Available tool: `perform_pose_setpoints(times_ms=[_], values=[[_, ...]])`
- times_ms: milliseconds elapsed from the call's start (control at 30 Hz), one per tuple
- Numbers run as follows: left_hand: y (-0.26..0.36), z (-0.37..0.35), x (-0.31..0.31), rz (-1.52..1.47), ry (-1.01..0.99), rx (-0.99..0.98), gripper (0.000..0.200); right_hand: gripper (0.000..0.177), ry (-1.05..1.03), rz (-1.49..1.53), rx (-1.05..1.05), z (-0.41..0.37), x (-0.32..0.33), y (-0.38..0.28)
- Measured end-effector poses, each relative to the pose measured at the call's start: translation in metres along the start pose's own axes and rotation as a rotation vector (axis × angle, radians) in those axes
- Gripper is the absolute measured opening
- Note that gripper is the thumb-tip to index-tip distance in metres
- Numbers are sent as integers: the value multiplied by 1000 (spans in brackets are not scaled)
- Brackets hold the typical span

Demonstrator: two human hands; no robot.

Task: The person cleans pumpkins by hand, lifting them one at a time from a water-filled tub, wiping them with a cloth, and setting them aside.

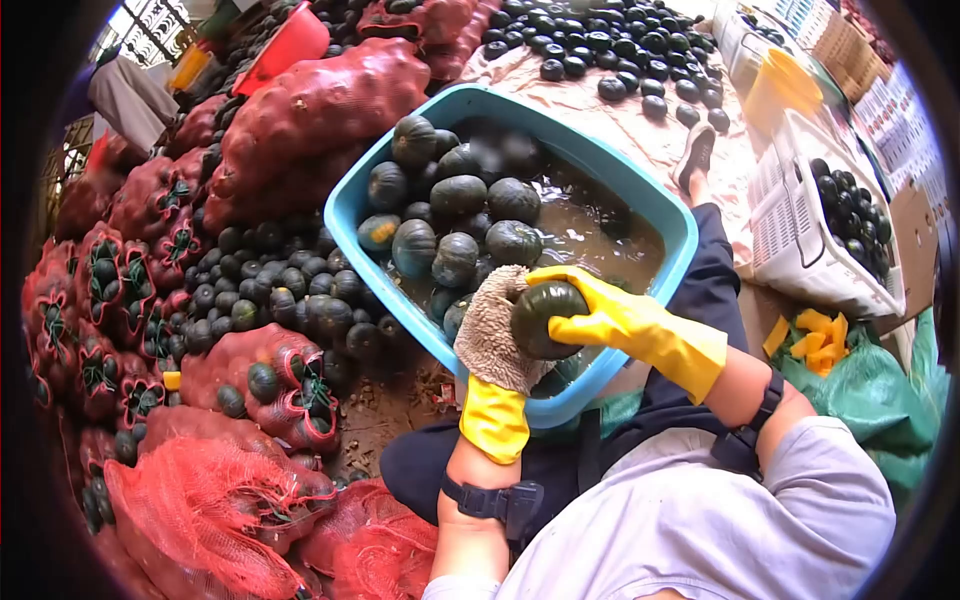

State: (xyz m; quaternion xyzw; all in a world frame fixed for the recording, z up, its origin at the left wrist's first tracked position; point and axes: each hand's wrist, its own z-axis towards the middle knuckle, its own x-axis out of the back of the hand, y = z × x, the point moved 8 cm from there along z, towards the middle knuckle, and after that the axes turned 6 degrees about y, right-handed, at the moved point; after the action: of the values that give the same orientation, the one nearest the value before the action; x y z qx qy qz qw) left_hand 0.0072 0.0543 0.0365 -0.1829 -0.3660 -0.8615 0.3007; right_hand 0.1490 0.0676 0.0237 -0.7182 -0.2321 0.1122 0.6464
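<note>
A wet, dark green squash (546,320) is held between my two hands over the near rim of a blue tub (680,245). My right hand (590,310), in a yellow rubber glove, has its fingers curled over the top and right side of the squash. On my left hand (497,335), a brown fluffy cloth mitt covers the yellow glove and presses against the squash's left side; the fingers inside are hidden. In the tub, several squashes (458,196) are heaped at the left in murky brown water (600,240).
Red mesh sacks (310,120) and loose squashes (290,285) crowd the left. Shiny dark squashes (640,50) lie on a pale sheet at the back. At right stand a white crate (790,240) with squashes, a yellow bucket (785,90) and a green bag (880,390).
</note>
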Motion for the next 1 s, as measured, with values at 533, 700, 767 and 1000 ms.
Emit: perform_pose_setpoints(times_ms=[533,700,767,1000], values=[[-29,-25,-36,-27,7,314,51,79,498,555,-92,26,-13,77],[-40,-17,-32,-348,-14,559,59,93,357,-14,331,12,-7,16],[-23,-8,-11,-314,81,407,30,90,295,46,407,13,-12,6],[-41,-19,-35,-187,9,675,40,56,616,-209,443,57,5,22]])
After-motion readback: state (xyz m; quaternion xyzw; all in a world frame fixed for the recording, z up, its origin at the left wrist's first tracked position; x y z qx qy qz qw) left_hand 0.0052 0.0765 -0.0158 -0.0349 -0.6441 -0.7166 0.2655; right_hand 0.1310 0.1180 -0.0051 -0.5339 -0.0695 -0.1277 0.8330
